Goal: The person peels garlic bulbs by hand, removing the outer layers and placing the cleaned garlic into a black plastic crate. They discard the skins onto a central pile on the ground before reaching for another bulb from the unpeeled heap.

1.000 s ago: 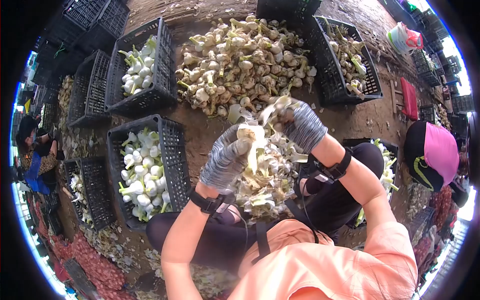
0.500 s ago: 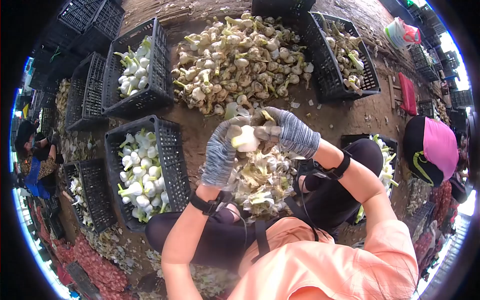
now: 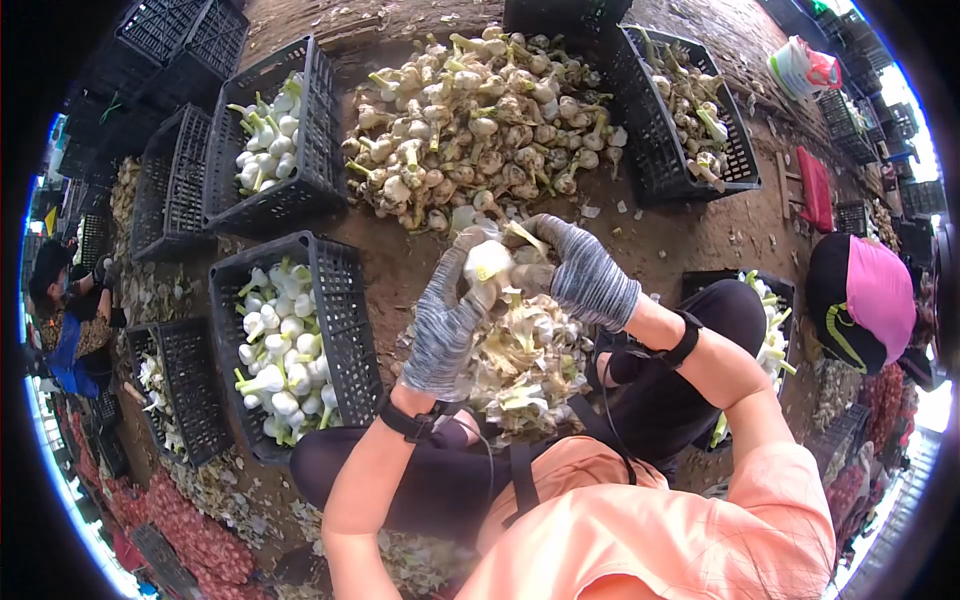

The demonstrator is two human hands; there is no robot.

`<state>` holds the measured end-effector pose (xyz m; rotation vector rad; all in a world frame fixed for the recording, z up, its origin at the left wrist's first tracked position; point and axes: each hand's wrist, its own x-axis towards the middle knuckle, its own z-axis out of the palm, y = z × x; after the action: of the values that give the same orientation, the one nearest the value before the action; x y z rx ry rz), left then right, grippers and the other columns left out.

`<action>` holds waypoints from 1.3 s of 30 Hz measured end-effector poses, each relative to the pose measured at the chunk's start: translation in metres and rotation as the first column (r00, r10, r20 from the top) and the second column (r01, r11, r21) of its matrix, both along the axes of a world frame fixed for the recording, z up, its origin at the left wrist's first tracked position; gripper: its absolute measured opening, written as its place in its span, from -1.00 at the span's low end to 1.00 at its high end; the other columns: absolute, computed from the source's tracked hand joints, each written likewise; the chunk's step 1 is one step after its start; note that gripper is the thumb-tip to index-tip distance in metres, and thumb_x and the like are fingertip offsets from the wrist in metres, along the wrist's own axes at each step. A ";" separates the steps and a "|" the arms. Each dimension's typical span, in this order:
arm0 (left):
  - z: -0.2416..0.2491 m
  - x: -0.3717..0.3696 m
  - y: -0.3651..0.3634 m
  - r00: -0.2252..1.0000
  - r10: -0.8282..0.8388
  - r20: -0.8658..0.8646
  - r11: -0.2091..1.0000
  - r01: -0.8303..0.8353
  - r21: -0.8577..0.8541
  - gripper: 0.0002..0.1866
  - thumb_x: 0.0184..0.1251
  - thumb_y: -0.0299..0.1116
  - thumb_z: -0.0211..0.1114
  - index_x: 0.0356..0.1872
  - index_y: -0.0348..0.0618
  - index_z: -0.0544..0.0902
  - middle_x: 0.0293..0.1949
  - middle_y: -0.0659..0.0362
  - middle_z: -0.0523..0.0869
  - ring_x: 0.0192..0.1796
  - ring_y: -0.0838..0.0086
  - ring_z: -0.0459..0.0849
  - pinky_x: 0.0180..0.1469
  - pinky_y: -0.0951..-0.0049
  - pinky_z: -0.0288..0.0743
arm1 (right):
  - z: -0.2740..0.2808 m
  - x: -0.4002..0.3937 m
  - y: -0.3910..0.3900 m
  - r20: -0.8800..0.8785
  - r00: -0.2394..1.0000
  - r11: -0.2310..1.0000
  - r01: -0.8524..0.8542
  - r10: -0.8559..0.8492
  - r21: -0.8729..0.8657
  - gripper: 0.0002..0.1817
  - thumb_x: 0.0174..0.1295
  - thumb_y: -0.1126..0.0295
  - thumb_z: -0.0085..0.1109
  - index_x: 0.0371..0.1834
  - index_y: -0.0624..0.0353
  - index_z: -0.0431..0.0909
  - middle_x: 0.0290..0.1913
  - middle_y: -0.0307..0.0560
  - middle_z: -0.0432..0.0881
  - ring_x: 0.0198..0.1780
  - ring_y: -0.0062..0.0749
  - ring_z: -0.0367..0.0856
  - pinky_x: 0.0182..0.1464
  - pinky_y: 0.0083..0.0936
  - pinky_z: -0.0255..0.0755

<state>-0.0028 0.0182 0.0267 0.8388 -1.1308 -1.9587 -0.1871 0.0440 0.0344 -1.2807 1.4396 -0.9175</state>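
A peeled white garlic bulb is held in the gloved fingers of my left hand, which are closed around it. My right hand, in a matching grey glove, is closed just to the right of the bulb. A pale strip of garlic skin sticks out from its fingers; their tips are partly blurred. Below both hands lies a heap of loose garlic skins between my legs. Beyond them spreads a big pile of unpeeled garlic on the ground.
Black crates of white garlic stand at my left, one near and one farther. Another crate at the far right holds unpeeled garlic. A crate of garlic sits beside my right knee. Other people work at the sides.
The bulb has turned and risen slightly in my left hand. My right hand has shifted a little, and the skin strip in its fingers now shows longer.
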 end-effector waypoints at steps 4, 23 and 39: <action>0.004 0.001 -0.001 0.998 -0.050 -0.039 0.993 0.054 0.107 -0.43 0.23 -0.25 0.25 0.25 -0.10 0.29 0.05 0.17 0.47 0.00 0.52 0.51 -0.12 0.57 0.54 | 0.006 -0.006 -0.004 0.127 0.992 0.997 -0.035 0.026 0.064 -0.63 0.09 0.37 0.27 -0.08 0.32 0.46 -0.24 -0.14 0.58 -0.28 -0.57 0.55 -0.27 -0.60 0.52; 0.007 0.005 -0.003 0.942 0.011 -0.336 0.951 0.094 0.295 -0.37 0.11 -0.22 0.32 0.22 -0.16 0.33 0.07 0.08 0.50 0.03 0.32 0.55 -0.11 0.38 0.61 | -0.017 -0.027 -0.013 -0.373 0.922 0.961 0.002 -0.109 -0.276 -0.70 0.13 0.48 0.15 -0.05 0.28 0.49 -0.24 -0.14 0.59 -0.29 -0.58 0.54 -0.28 -0.62 0.45; -0.004 -0.005 0.008 0.977 0.191 0.093 0.940 -0.155 -0.305 -0.49 0.14 -0.54 0.28 0.16 -0.26 0.39 0.03 0.15 0.53 0.03 0.49 0.51 0.11 0.52 0.39 | -0.013 0.008 0.009 0.475 0.831 0.945 0.169 -0.290 0.281 -0.59 0.14 0.41 0.22 0.04 0.32 0.41 -0.21 -0.13 0.58 -0.28 -0.56 0.55 -0.31 -0.59 0.53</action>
<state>-0.0077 0.0261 0.0226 0.8705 -1.3350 -1.5624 -0.1793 0.0531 0.0212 -0.6258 1.2369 -1.1162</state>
